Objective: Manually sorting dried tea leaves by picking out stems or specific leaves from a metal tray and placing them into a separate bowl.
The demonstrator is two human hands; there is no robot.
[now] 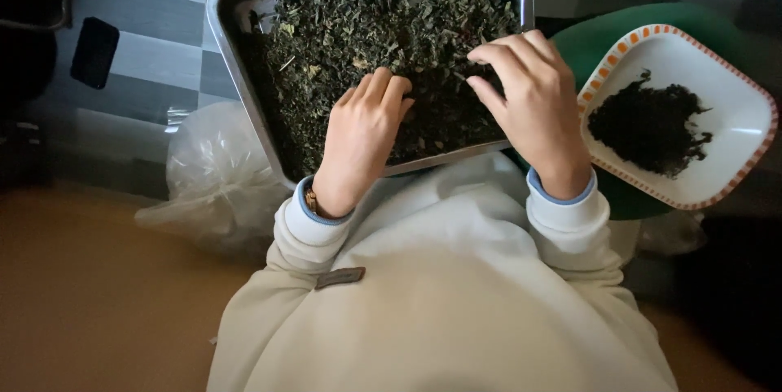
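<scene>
- Grey and pale checked floor tiles (155, 58) fill the top of the view; a tan surface (90, 302) lies at lower left.
- Your cream sweatshirt (440, 302) takes up the lower middle, with pale blue cuffs showing at both wrists.
- Across your lap rests a rectangular metal tray (236, 50), tilted slightly, filled with loose dried dark green leaves (350, 33).
- A crumpled clear plastic bag (216, 172) sits just left of the tray's near corner, with no label visible on it.
- To your right, a white dish (733, 115) with rounded corners and an orange scalloped border holds a small heap of darker sorted leaves (648, 127); it rests on something green (599, 41).
- Your right hand (533, 107) hovers over the tray's right part, thumb and fingertips drawn together, pinching at bits of leaf.
- Your left hand (366, 131) lies palm down on the leaves in the tray's near middle, fingers curled loosely and gripping nothing you can make out.
- A small flat black object (95, 51) lies on the floor at upper left.
</scene>
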